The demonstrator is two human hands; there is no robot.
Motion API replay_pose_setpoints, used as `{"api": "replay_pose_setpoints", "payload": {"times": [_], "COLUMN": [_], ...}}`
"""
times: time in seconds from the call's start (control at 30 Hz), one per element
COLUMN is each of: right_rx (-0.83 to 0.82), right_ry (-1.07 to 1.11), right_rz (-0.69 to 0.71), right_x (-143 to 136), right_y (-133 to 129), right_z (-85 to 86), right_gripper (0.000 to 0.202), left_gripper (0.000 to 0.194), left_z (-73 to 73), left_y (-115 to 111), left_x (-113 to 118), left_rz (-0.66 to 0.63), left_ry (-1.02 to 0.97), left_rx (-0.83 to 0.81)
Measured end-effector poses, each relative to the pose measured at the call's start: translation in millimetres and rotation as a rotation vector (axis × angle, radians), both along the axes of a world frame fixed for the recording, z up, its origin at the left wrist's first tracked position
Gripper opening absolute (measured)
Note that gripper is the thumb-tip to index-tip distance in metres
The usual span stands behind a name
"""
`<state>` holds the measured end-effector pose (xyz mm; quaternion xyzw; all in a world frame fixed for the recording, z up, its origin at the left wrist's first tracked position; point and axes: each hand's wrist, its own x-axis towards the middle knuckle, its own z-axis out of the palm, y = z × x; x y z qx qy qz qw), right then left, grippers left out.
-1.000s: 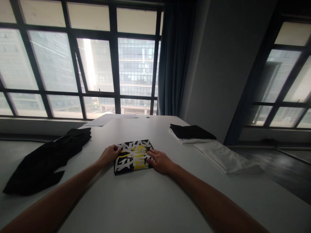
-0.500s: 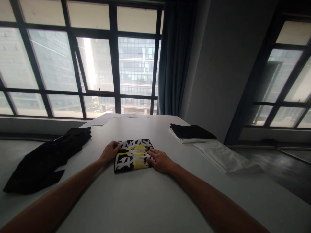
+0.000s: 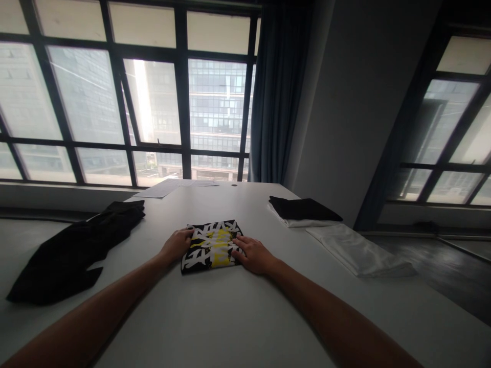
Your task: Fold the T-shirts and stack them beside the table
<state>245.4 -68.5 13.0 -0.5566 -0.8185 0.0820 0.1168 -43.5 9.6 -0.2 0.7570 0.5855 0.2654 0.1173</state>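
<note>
On the white table (image 3: 230,317), out at arm's reach from the person, lies a folded shirt (image 3: 211,246) printed in black, white and yellow. The left hand (image 3: 177,244) rests against the shirt's left edge, fingers curled loosely onto the cloth; it presses rather than grips, and nothing is closed in it. The right hand (image 3: 253,254) lies flat and spread on the shirt's right near corner, palm down, fingers open over the fabric, holding nothing. The shirt sits flat between the two hands, touching both.

Well to the left of the shirt a loose black garment (image 3: 72,245) sprawls over the table. To the right of the shirt, and a little farther back, a folded black cloth (image 3: 303,207) sits on top of a folded white one. Just nearer than that pile, still right of the shirt, a white folded cloth (image 3: 358,251) lies by the table's edge. Beyond the shirt, toward the window, some papers (image 3: 169,187) lie flat.
</note>
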Motion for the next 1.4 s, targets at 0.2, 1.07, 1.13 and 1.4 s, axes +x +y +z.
{"api": "replay_pose_setpoints", "payload": {"times": [0.2, 1.07, 1.13, 1.4], "right_rx": [-0.009, -0.173, -0.151, -0.178], "right_ry": [-0.013, -0.096, -0.088, -0.078], "right_rz": [0.017, -0.046, -0.074, -0.105], "right_x": [2, -61, -63, -62], "right_y": [-2, 87, 90, 96], "right_z": [1.0, 7.2, 6.3, 3.2], "right_gripper": [0.068, 0.078, 0.077, 0.075], "left_gripper": [0.047, 0.087, 0.087, 0.086], "left_z": [10.8, -15.2, -13.3, -9.8], "left_y": [-17, -17, -10, -2], "left_x": [10, 26, 18, 1], "left_rz": [-0.003, -0.26, -0.192, -0.112], "left_ry": [0.142, 0.208, 0.2, 0.236], "left_rx": [0.12, -0.034, -0.028, -0.145]}}
